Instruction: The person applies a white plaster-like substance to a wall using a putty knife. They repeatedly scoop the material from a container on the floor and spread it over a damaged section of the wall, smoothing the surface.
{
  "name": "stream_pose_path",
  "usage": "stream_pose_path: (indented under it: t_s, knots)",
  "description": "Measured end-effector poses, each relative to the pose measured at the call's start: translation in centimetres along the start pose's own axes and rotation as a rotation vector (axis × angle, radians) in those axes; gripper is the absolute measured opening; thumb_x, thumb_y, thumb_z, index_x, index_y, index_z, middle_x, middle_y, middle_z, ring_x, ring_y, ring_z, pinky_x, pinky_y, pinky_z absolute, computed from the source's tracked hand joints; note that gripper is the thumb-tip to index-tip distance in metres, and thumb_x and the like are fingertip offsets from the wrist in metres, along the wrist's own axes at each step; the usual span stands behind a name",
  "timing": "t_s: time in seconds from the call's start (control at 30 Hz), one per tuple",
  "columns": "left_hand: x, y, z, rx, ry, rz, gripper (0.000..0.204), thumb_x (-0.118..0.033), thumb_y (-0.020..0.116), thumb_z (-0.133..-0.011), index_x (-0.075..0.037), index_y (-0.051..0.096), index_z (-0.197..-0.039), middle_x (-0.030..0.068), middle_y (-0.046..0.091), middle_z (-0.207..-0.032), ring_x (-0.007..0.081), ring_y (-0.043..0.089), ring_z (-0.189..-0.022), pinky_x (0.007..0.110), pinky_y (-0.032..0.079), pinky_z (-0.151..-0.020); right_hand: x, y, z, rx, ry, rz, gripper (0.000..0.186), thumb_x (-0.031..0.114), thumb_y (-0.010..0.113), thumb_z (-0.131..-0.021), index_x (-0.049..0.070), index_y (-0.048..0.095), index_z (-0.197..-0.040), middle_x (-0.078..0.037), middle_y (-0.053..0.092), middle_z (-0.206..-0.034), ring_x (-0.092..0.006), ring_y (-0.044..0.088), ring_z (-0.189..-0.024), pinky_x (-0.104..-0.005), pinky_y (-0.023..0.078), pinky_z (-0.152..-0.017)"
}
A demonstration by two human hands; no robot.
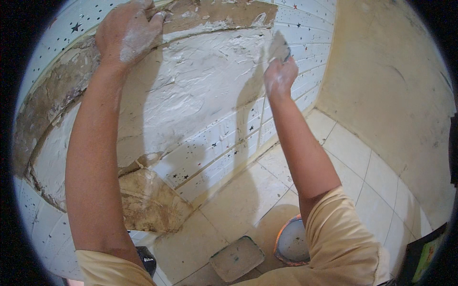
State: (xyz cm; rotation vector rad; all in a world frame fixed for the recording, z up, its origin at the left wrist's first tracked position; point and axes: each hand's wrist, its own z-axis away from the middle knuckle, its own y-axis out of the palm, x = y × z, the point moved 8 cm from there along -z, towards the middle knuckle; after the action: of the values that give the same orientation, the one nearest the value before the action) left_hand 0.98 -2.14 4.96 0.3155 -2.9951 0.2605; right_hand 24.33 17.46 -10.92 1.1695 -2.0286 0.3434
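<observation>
My right hand (280, 76) is closed round a putty knife (279, 46), its blade pointing up against the wall at the right end of a plastered patch. White plaster (205, 71) covers much of this patch in rough, wet-looking strokes. At the upper left, my left hand (128, 33) rests on the wall by a bare brown strip (210, 16) above the plaster. Its thumb is stretched out and the other fingertips are partly cut off by the upper edge. White smears coat both hands.
White star-patterned tiles (191, 164) surround the patch. On the floor tiles stand a shallow rectangular tray (237, 259) and an orange-rimmed bucket (293, 240) with greyish-white contents. A brown bare section (152, 202) lies low on the wall. A beige wall (389, 105) rises at right.
</observation>
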Motion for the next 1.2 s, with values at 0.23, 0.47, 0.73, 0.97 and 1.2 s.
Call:
stream_pose_path:
  t_s: [0.23, 0.47, 0.73, 0.97, 1.2]
  knots:
    - [-0.1, -0.1, 0.1, -0.056, 0.007, 0.002, 0.025, -0.029, 0.068, -0.069, -0.005, 0.064, -0.076, 0.0178, 0.061, -0.079, 0.0359, 0.058, -0.081, 0.046, 0.047, -0.072, 1.5, 6.4, 1.2, 0.252, -0.365, 0.551, 0.027, 0.005, 0.058, -0.072, -0.008, 0.058, -0.096, -0.025, 0.051, -0.104, -0.0414, 0.05, -0.097, -0.0434, 0.043, -0.086]
    - [0.6, 0.0, 0.3, -0.086, 0.042, 0.045, 0.025, -0.029, 0.069, -0.068, -0.006, 0.063, -0.073, 0.0179, 0.061, -0.078, 0.0358, 0.059, -0.079, 0.046, 0.046, -0.07, 4.3, 1.8, 2.9, 0.147, -0.46, 0.375, 0.027, 0.004, 0.055, -0.068, -0.004, 0.06, -0.094, -0.022, 0.055, -0.09, -0.0395, 0.052, -0.089, -0.044, 0.043, -0.079]
    - [-0.2, 0.3, -0.1, -0.065, 0.049, -0.006, 0.025, -0.029, 0.069, -0.068, -0.006, 0.062, -0.072, 0.0175, 0.06, -0.076, 0.0358, 0.058, -0.078, 0.047, 0.046, -0.069, 2.8, 7.1, 1.3, 0.134, -0.67, 0.617, 0.025, 0.005, 0.058, -0.068, -0.007, 0.058, -0.09, -0.022, 0.053, -0.094, -0.0382, 0.048, -0.094, -0.0432, 0.041, -0.082]
    - [0.8, 1.1, -0.3, -0.077, 0.056, 0.005, 0.023, -0.028, 0.068, -0.068, -0.006, 0.062, -0.072, 0.0175, 0.059, -0.074, 0.0363, 0.057, -0.077, 0.047, 0.046, -0.069, 9.6, 5.2, 9.5, 0.235, -0.773, 0.315, 0.028, 0.0, 0.055, -0.067, -0.004, 0.056, -0.094, -0.023, 0.051, -0.095, -0.0382, 0.048, -0.093, -0.0449, 0.041, -0.082]
    - [0.9, 1.4, -0.1, -0.056, 0.083, 0.053, 0.023, -0.027, 0.069, -0.067, -0.006, 0.061, -0.071, 0.0179, 0.059, -0.075, 0.0368, 0.057, -0.078, 0.047, 0.045, -0.07, 7.1, 0.2, 5.8, 0.124, -0.667, 0.278, 0.035, -0.001, 0.053, -0.071, 0.002, 0.06, -0.106, -0.021, 0.055, -0.105, -0.0372, 0.05, -0.103, -0.0435, 0.042, -0.089]
